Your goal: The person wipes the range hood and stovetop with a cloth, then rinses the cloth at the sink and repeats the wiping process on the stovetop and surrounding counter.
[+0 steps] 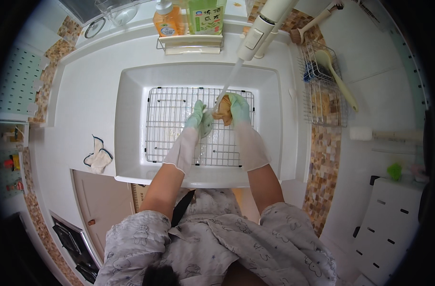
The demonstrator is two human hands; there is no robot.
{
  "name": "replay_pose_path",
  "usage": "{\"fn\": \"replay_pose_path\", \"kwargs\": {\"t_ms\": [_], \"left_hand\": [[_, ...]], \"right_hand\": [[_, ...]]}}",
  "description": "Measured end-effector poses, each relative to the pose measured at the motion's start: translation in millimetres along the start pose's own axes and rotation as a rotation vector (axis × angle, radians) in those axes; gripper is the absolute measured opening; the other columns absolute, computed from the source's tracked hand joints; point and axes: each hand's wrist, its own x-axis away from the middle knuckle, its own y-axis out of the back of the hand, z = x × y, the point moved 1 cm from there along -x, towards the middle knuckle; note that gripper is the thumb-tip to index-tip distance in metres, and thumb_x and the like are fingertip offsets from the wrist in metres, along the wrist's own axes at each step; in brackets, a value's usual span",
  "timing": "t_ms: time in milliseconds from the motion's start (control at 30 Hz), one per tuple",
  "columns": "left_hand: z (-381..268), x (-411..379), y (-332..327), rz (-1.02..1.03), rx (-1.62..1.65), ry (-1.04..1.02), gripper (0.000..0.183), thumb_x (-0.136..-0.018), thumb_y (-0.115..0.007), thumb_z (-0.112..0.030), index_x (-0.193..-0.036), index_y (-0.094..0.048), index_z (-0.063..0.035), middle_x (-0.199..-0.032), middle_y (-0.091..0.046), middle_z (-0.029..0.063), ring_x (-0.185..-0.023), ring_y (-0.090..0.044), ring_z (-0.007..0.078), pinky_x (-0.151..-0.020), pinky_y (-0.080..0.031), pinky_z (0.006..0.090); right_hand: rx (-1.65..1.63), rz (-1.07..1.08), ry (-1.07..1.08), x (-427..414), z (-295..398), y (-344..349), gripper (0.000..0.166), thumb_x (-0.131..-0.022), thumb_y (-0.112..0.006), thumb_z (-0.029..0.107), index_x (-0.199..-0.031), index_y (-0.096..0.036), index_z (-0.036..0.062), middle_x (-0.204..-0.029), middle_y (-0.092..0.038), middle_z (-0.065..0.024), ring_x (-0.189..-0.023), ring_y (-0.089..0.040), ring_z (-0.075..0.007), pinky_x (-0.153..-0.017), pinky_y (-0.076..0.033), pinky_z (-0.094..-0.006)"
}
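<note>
My left hand, in a pale green and white rubber glove, holds a small pale dish tilted on edge; its full shape is partly hidden by the glove. In my right hand, gloved the same way, is a bunched tan cloth. A stream of water runs from the cream faucet and comes down between my hands, at the cloth's left edge and beside the dish. Both hands are over a wire sink grid inside the white sink.
Behind the sink, a caddy carries an orange pump bottle and a green bottle. A crumpled white cloth lies on the left counter. Wire baskets and a long-handled brush hang at right.
</note>
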Motion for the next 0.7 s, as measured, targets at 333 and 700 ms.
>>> {"fn": "replay_pose_path", "kwargs": {"t_ms": [333,700], "left_hand": [[13.1,16.5,-21.3,0.504,0.886,0.366,0.097,-0.076,-0.038,-0.081,-0.139,-0.039,-0.0073,-0.137,-0.043,0.0158,-0.124,-0.043,0.0333,-0.106,-0.031,0.0520],[10.4,-27.9,0.1,-0.250,-0.213,-0.319,0.029,-0.090,-0.064,-0.032,-0.089,-0.066,-0.0023,-0.071,-0.061,0.0032,-0.059,-0.052,0.0121,-0.053,-0.042,0.0291]], "right_hand": [[-0.449,-0.069,-0.223,-5.2,-26.6,-14.4,0.032,-0.094,-0.052,0.012,-0.122,-0.054,-0.0034,-0.111,-0.061,-0.0136,-0.095,-0.061,-0.0231,-0.083,-0.051,-0.0320],[0.429,-0.106,-0.077,-9.5,-24.8,27.7,0.047,-0.080,-0.066,0.013,-0.124,-0.055,-0.0010,-0.105,-0.063,-0.0130,-0.092,-0.061,-0.0191,-0.081,-0.049,-0.0279]]}}
